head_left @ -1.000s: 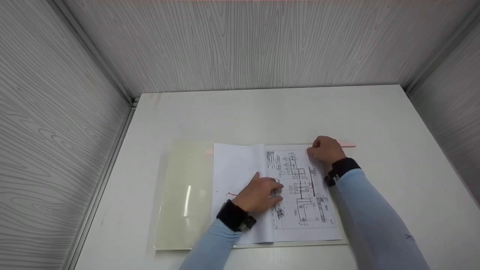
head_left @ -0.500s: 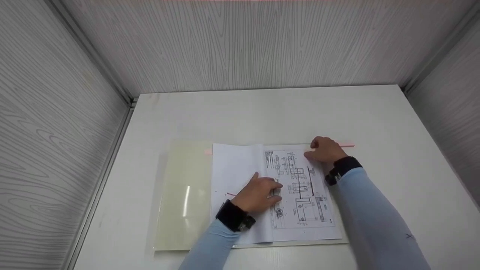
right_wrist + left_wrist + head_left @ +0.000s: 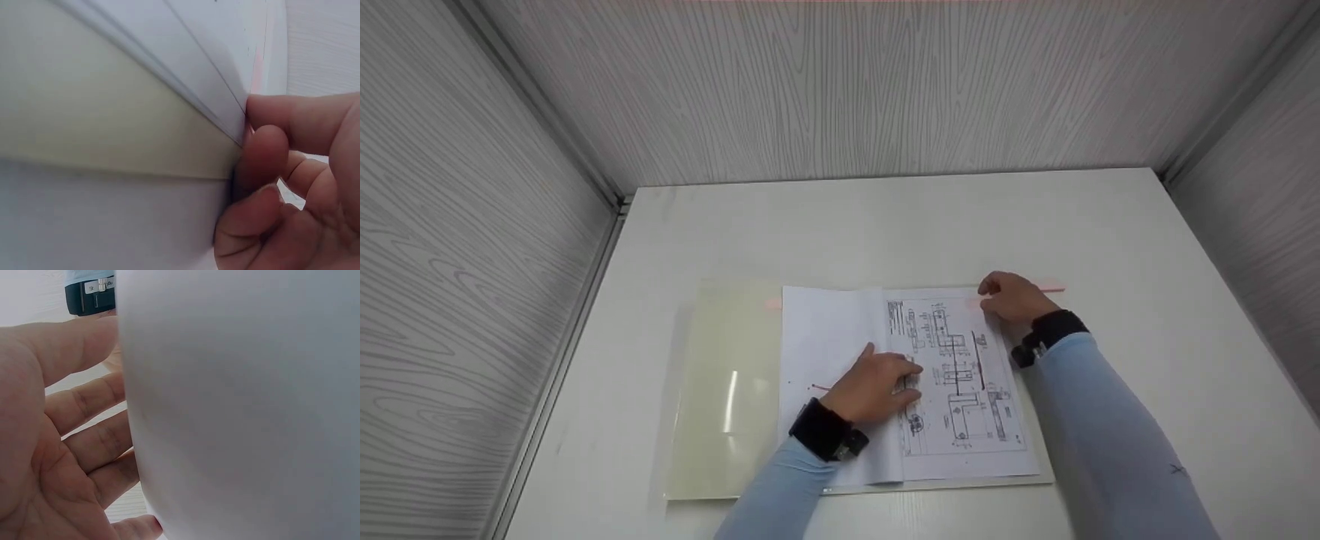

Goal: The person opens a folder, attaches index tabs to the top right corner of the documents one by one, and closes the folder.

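In the head view, printed paper sheets (image 3: 967, 435) with a technical drawing lie on a pale yellow plastic folder (image 3: 720, 360). A white top sheet (image 3: 829, 322) is turned over to the left. My left hand (image 3: 874, 386) rests on it at the fold, fingers spread; its fingertips (image 3: 107, 439) reach the curved paper edge in the left wrist view. My right hand (image 3: 1014, 298) is at the upper right corner. In the right wrist view, its thumb and bent forefinger pinch the edges of the sheets by a pink strip (image 3: 257, 73). Part of that strip is hidden.
The folder lies on a white tabletop (image 3: 847, 232) near the front edge. Grey wood-grain panels (image 3: 840, 90) enclose the table at the back and both sides. The pink strip juts out beyond the folder on the right.
The whole view has shifted very slightly. My right thumb and forefinger have moved a little at the paper's corner; the left hand keeps its place on the fold.
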A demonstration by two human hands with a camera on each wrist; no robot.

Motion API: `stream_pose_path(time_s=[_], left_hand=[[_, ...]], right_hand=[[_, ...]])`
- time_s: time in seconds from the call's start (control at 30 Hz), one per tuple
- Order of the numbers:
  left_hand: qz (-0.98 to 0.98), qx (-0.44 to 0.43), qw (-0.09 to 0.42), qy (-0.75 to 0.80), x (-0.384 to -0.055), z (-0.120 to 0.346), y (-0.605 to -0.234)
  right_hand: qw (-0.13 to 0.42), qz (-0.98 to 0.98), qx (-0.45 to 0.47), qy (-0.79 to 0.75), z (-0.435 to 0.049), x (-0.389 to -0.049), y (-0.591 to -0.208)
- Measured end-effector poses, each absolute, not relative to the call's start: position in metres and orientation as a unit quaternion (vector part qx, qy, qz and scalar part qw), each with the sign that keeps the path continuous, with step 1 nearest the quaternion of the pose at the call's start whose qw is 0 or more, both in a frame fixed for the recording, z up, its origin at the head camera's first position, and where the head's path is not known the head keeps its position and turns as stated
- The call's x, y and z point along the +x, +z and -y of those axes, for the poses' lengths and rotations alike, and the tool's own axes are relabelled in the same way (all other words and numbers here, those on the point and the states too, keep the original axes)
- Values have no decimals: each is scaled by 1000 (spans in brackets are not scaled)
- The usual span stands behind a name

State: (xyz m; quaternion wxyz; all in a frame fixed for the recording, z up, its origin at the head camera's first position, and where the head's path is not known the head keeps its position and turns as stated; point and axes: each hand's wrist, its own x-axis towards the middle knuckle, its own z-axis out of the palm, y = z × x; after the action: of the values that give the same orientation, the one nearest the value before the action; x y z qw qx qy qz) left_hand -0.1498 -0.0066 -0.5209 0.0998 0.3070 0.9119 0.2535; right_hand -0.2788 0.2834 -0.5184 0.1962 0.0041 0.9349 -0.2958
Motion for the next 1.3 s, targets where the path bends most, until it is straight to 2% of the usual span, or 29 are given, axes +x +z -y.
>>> stream_pose_path(time_s=[0.37, 0.8, 1.3], left_hand=[[-911, 306, 104, 258, -149, 7, -520], [-913, 294, 113, 259, -149, 6, -521], [-915, 286, 124, 257, -148, 3, -520]], right_hand=[[191, -938, 8, -289, -282, -279, -517], [145, -958, 24, -247, -265, -273, -513], [191, -952, -3, -239, -276, -275, -513]])
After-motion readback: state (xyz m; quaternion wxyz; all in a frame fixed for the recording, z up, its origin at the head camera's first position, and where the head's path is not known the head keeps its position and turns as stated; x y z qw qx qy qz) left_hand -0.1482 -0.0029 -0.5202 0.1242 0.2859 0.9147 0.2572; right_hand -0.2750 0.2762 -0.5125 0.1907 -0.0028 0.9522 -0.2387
